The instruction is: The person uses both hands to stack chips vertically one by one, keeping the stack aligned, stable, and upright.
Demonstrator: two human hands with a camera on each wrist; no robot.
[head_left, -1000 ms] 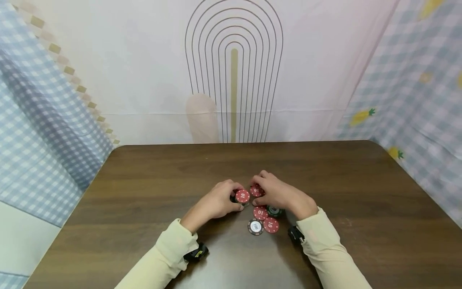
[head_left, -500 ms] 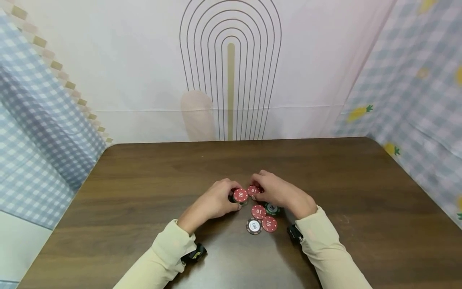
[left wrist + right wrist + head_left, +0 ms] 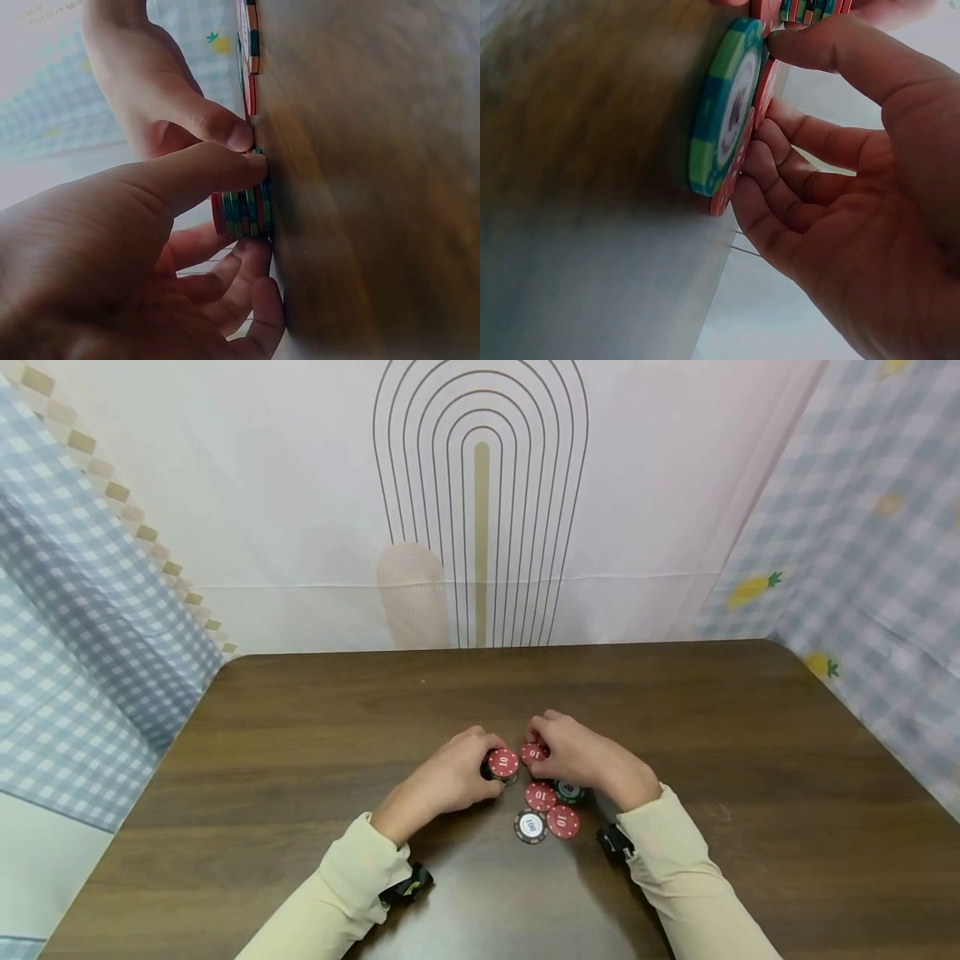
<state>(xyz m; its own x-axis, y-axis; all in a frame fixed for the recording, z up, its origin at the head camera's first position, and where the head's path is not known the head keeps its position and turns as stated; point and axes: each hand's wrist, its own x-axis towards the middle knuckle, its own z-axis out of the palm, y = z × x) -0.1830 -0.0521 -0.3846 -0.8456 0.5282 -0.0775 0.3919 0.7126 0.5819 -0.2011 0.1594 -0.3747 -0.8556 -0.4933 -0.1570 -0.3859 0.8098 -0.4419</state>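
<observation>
Left hand (image 3: 453,772): my thumb and fingers grasp a short, upright, round stack of red and green chips (image 3: 503,763), its top face red and marked 10.
Right hand (image 3: 581,760): my thumb and fingers pinch a flat, round red chip (image 3: 533,753) marked 10, just beside the stack, between two and three o'clock.
Middle chip (image 3: 541,797): flat, round, red, marked 10, at the stack's four o'clock.
Around it: a round green chip (image 3: 569,791) at three o'clock, a third loose red disc (image 3: 562,822) between four and five, a round grey-and-white chip (image 3: 531,826) between six and seven.
Support: a brown wood-grain bench (image 3: 330,718).
</observation>
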